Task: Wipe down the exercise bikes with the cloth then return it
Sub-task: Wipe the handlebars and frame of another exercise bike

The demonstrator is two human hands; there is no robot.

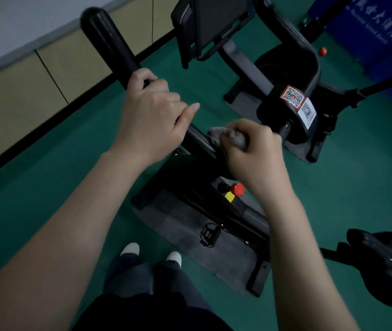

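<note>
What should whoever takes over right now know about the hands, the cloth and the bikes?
Left hand: grips the black handlebar of the near bike.
Right hand: fingers curled round the grey cloth, pressing it on the same bar beside the left hand.
Done: wiping of this handlebar is under way; how much is clean cannot be told.
Left: rest of this bike, including the saddle, then the second bike behind it, then return the cloth.

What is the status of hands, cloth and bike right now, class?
Left hand grips handlebar. Right hand holds cloth against the same bar. Nothing blocking the wipe.
</note>
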